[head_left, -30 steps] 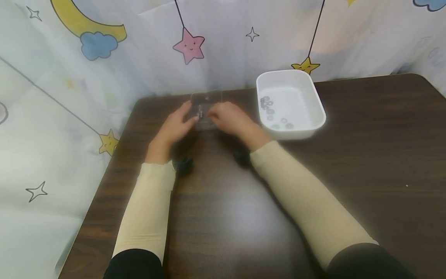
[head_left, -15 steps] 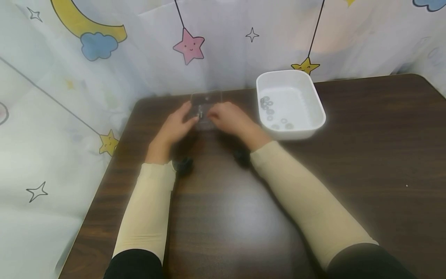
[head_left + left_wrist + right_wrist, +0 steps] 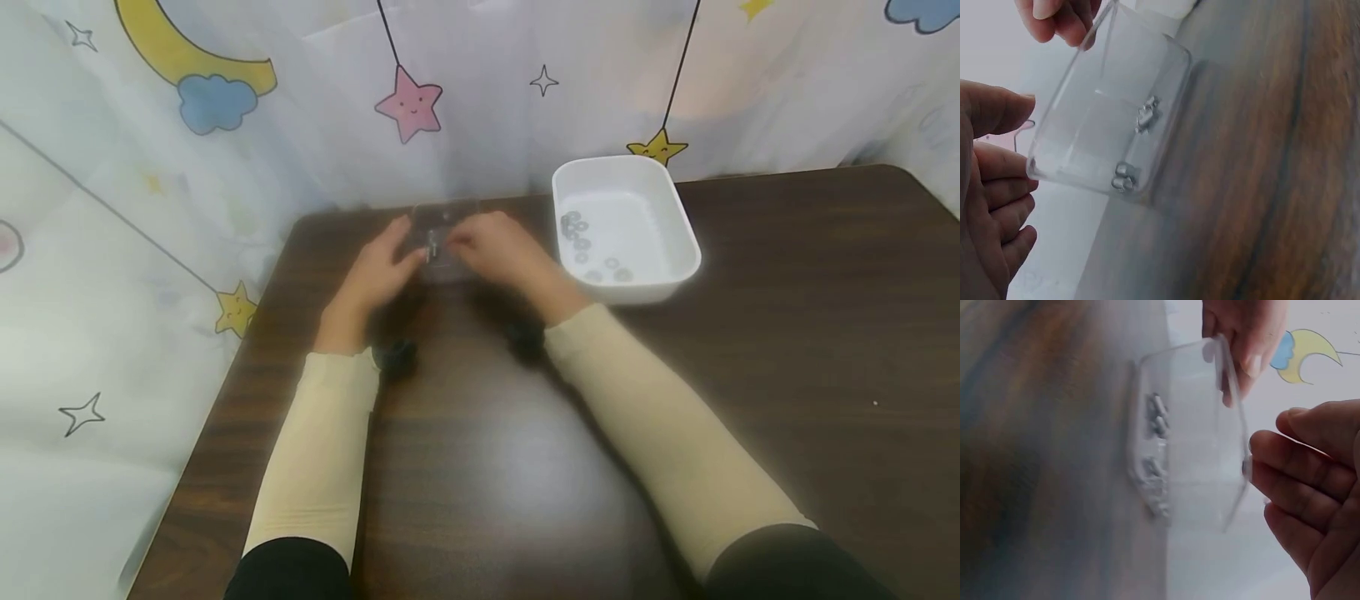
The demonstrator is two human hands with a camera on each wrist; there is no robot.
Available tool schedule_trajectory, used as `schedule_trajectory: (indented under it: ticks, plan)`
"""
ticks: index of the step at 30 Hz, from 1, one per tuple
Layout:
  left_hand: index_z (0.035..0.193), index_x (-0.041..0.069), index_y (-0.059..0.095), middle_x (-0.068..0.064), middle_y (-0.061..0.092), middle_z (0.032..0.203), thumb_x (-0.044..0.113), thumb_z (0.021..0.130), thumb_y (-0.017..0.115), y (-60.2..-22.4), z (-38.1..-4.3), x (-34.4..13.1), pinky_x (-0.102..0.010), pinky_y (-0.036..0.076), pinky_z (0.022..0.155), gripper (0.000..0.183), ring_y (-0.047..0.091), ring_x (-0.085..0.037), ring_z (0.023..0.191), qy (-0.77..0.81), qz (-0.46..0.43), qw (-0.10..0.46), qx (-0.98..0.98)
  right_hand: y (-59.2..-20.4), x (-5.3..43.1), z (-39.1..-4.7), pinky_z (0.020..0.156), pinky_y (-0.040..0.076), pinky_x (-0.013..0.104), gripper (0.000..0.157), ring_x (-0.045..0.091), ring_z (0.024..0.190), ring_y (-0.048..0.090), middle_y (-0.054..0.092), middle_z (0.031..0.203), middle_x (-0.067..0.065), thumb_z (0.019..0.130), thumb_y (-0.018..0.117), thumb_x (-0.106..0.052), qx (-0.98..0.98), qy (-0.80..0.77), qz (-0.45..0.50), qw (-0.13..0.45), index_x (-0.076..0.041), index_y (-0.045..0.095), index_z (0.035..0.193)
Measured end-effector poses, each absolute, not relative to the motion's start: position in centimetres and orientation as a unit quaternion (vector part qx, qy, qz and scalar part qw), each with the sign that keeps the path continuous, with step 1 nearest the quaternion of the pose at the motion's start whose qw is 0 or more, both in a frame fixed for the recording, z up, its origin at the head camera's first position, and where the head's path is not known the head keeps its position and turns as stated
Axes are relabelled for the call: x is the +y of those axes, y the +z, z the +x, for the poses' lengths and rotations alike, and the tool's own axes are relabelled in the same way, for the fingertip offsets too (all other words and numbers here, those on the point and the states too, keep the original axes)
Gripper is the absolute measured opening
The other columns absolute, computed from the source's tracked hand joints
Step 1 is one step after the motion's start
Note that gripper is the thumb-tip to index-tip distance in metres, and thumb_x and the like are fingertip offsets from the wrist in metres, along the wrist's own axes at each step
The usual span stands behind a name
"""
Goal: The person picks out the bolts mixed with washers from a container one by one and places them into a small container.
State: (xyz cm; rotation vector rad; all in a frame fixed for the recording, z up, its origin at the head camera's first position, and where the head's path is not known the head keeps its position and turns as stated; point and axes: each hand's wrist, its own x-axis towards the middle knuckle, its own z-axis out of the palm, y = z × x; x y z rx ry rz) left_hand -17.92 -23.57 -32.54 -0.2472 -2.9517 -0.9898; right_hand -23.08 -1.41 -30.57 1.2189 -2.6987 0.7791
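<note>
A clear plastic box [image 3: 1097,112] stands on the table between both hands, its top uncovered. Small silvery metal pieces [image 3: 1146,115] lie on its bottom in two clusters, too blurred to name. My left hand [image 3: 375,265] is at the box's left side, thumb and fingers extended and apart, fingertips right at the near corner in the left wrist view. At the other side is my right hand [image 3: 498,250], its fingers loosely bent. In the right wrist view its fingertips [image 3: 1261,444] meet the box's rim, with the thumb apart from them and no object between.
To the right of the box stands a white tub [image 3: 686,250] with several pale rings [image 3: 581,244] in it. The dark wooden table [image 3: 787,333] ends at a printed curtain [image 3: 495,108] close behind the box. Black wrist cameras [image 3: 396,357] sit under both wrists.
The head view has tilted up slightly, so the scene sits a little lower in it. Both hands and the box keep nearly the same places.
</note>
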Motion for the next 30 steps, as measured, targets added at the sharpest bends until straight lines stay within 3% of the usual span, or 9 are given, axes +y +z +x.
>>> schedule_trajectory:
  ticks: [17, 23, 30]
  plan:
    - [0.154, 0.005, 0.029, -0.010, 0.020, 0.164, 0.039, 0.101, 0.051, -30.1, -17.7, -19.0, -0.036, 0.014, 0.125, 0.066, 0.018, -0.024, 0.152, -0.306, -0.155, 0.069, -0.937, -25.1, 3.4, -23.0, 0.101, 0.050, 0.039, 0.024, 0.026, 0.109, 0.066, 0.073, 0.113, 0.009, 0.099, 0.059, -0.019, -0.877, 0.317, 0.343, 0.108, -0.006, 0.074, 0.112]
    - [0.156, 0.009, 0.026, -0.005, 0.017, 0.165, 0.045, 0.102, 0.047, -29.6, -17.4, -15.9, -0.038, 0.013, 0.125, 0.068, 0.013, -0.019, 0.152, -0.285, -0.178, 0.055, -0.940, -23.3, 6.1, -23.0, 0.104, 0.049, 0.034, 0.027, 0.018, 0.119, 0.061, 0.069, 0.125, 0.004, 0.100, 0.058, -0.023, -0.883, 0.381, 0.261, 0.087, -0.009, 0.072, 0.119]
    - [0.155, 0.005, 0.028, -0.007, 0.019, 0.165, 0.045, 0.102, 0.046, -30.1, -17.5, -11.8, -0.041, 0.016, 0.125, 0.068, 0.013, -0.020, 0.153, -0.253, -0.213, 0.027, -0.943, -22.8, 8.2, -23.3, 0.100, 0.051, 0.029, 0.028, 0.015, 0.113, 0.063, 0.071, 0.121, 0.002, 0.099, 0.058, -0.024, -0.880, 0.409, 0.219, 0.096, -0.011, 0.072, 0.120]
